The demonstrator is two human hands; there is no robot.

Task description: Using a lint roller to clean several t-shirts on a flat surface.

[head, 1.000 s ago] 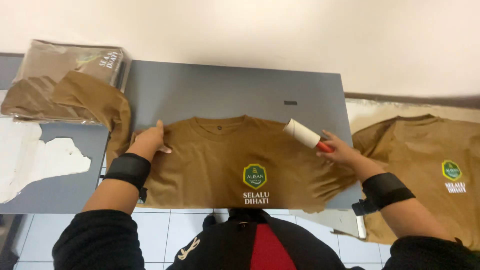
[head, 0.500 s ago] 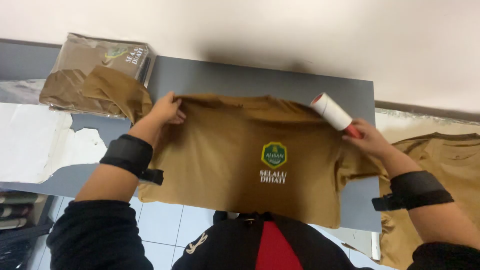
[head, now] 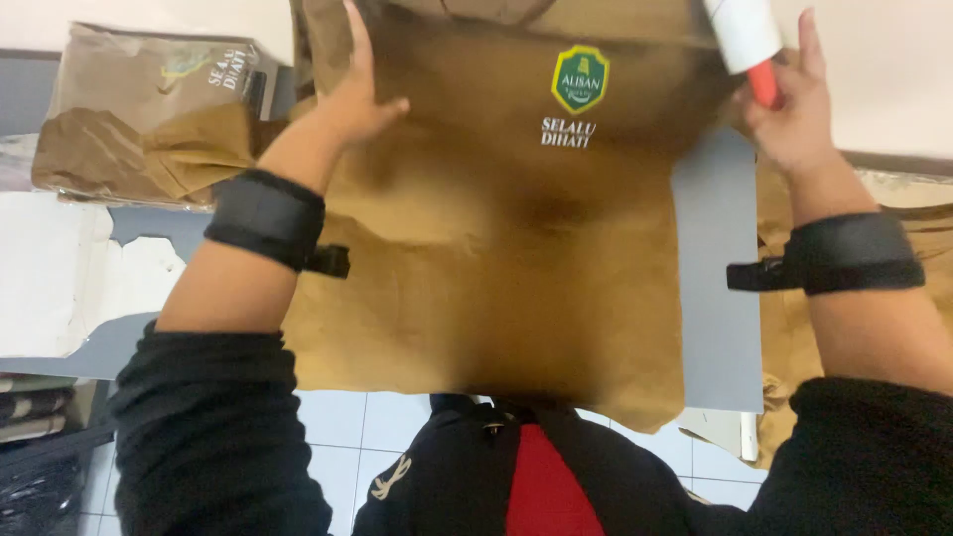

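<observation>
Above grey table [head: 715, 298], brown T-shirt [head: 496, 278] collar-up, hanging lengthwise.

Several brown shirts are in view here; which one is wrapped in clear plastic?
The folded shirt at upper left, lying on the grey table. The one held up in both hands and the one at far right are unwrapped.

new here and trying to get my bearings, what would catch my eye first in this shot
The big brown t-shirt with a green and yellow badge on its chest fills the middle, lifted off the grey table by both hands. The left hand grips its upper left edge, while the right hand holds the shirt's other side along with a white lint roller with a red handle. A stack of bagged brown shirts lies at far left.
</observation>
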